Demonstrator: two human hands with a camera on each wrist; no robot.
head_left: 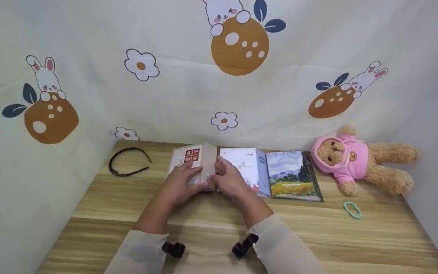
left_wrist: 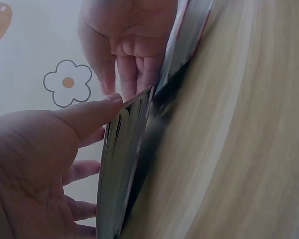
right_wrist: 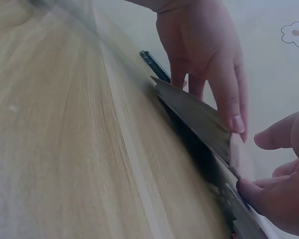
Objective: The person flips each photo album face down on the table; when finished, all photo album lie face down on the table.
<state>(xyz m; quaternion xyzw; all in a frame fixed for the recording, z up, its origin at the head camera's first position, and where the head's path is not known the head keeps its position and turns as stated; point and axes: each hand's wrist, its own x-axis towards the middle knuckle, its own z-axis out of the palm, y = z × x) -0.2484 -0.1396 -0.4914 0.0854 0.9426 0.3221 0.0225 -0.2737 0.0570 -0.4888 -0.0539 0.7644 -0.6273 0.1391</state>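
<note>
A thick pale-pink book (head_left: 179, 155) with red square labels lies tilted on the table, a dark shadow beneath its raised side. Across its cover rests my left hand (head_left: 183, 180), fingers extended on the face and thumb along the spine edge. From the right, my right hand (head_left: 231, 179) reaches the spine, one digit right at its lower edge and the other fingers bent loosely above. The right wrist view shows page edges (right_wrist: 202, 117) and a space between the right hand's digits. Against its right side lies a pale blue-and-white book (head_left: 234, 156).
A landscape-covered book (head_left: 287, 171) completes the row along the back. Left of them lies a dark headband (head_left: 115, 159). A teddy bear in a pink hoodie (head_left: 357, 163) lies at the right, with a mint-green loop (head_left: 351, 210) in front. Patterned fabric (head_left: 181, 95) encloses the wooden table (head_left: 203, 232).
</note>
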